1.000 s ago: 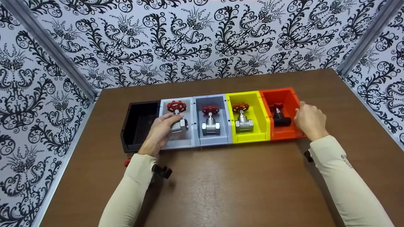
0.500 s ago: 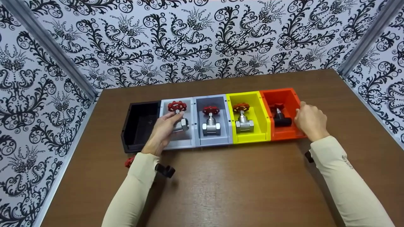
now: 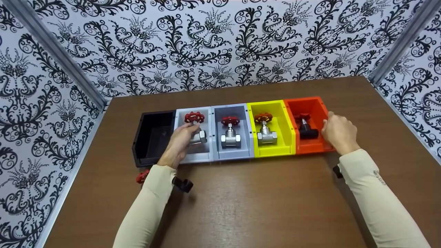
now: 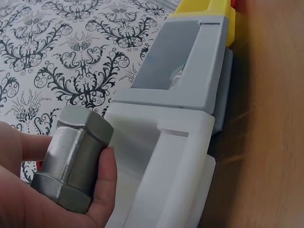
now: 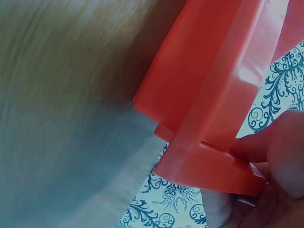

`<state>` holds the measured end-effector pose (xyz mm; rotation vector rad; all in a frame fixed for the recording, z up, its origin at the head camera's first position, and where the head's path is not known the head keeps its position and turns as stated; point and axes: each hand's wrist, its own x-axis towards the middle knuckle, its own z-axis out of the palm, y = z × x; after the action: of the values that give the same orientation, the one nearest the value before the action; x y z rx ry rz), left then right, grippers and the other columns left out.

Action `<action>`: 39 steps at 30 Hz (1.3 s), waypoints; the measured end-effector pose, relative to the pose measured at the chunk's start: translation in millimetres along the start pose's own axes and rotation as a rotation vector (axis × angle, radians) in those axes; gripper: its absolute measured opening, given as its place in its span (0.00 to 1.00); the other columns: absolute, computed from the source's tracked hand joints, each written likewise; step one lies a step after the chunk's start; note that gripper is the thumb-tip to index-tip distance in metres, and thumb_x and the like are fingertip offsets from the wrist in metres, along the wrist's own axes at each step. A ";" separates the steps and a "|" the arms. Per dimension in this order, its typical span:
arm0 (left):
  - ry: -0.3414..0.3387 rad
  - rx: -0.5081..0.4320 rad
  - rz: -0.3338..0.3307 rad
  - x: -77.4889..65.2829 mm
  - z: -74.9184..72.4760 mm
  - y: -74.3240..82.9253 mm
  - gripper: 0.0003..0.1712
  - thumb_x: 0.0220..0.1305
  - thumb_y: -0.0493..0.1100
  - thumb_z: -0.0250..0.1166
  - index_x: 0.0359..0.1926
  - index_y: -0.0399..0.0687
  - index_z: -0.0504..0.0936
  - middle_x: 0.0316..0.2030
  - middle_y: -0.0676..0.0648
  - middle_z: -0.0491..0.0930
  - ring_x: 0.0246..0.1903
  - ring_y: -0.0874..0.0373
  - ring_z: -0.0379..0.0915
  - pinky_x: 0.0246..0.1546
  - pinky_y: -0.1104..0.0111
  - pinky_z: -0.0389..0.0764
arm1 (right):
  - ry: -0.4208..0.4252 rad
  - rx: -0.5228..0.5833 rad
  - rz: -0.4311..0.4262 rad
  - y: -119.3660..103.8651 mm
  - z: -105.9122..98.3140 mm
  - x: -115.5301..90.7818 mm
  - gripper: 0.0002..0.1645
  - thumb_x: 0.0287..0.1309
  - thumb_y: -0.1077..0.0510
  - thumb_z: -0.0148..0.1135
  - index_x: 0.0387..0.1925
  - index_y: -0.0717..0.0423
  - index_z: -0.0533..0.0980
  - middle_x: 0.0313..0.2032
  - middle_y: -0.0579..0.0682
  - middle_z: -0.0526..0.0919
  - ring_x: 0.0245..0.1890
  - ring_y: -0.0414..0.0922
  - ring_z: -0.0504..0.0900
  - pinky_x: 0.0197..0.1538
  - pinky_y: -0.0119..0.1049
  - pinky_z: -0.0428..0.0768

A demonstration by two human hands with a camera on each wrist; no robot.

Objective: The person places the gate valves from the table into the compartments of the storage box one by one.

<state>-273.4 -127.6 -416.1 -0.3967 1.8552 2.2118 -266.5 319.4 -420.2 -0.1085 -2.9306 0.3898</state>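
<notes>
My left hand (image 3: 179, 141) holds a metal valve (image 4: 71, 161) with a red handwheel, over or inside the white bin (image 3: 203, 157); whether it touches the bin floor I cannot tell. The left wrist view shows thumb and fingers round its hexagonal-ended body. At the far end of the row, my right hand (image 3: 340, 133) grips the outer side wall of the orange-red bin (image 3: 305, 106), with fingers and thumb on its edge in the right wrist view. Inside that bin lies a black-bodied valve (image 3: 308, 133) with a red handwheel.
A grey bin (image 3: 232, 155) and a yellow bin (image 3: 284, 150) each contain a silver valve. A black bin (image 3: 156, 139) ends the row at left. A red handwheel (image 3: 142, 176) shows on the brown table (image 3: 241, 206), partly behind my left sleeve. Patterned walls (image 3: 213, 51) stand behind.
My left hand and the valve it holds have shifted slightly to the right. More of the red handwheel beside my left sleeve shows. My right hand stays on the orange-red bin.
</notes>
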 end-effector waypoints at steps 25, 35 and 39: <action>0.062 0.328 0.050 18.4 0.6 -11.0 0.21 0.65 0.43 0.54 0.55 0.37 0.74 0.51 0.46 0.68 0.51 0.54 0.59 0.55 0.63 0.60 | 0.041 0.007 -0.018 0.6 0.7 -2.4 0.14 0.63 0.58 0.49 0.40 0.68 0.68 0.33 0.74 0.76 0.28 0.71 0.74 0.27 0.63 0.70; 0.066 0.390 0.040 21.5 -0.7 -13.3 0.19 0.64 0.43 0.55 0.53 0.38 0.76 0.46 0.46 0.67 0.47 0.54 0.60 0.51 0.65 0.61 | 0.027 0.007 -0.009 0.9 1.2 -1.0 0.14 0.63 0.57 0.49 0.42 0.67 0.67 0.34 0.73 0.76 0.29 0.71 0.74 0.28 0.63 0.70; 0.058 0.404 0.030 20.8 -0.6 -14.0 0.20 0.65 0.44 0.55 0.54 0.37 0.75 0.48 0.45 0.68 0.49 0.53 0.60 0.54 0.64 0.61 | 0.026 0.006 -0.007 1.6 1.6 -0.4 0.14 0.63 0.57 0.49 0.42 0.67 0.68 0.34 0.73 0.76 0.29 0.71 0.74 0.28 0.63 0.70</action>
<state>-288.1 -125.7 -436.4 -0.3588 2.2822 1.7920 -266.4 320.5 -422.2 -0.1014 -2.9037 0.3929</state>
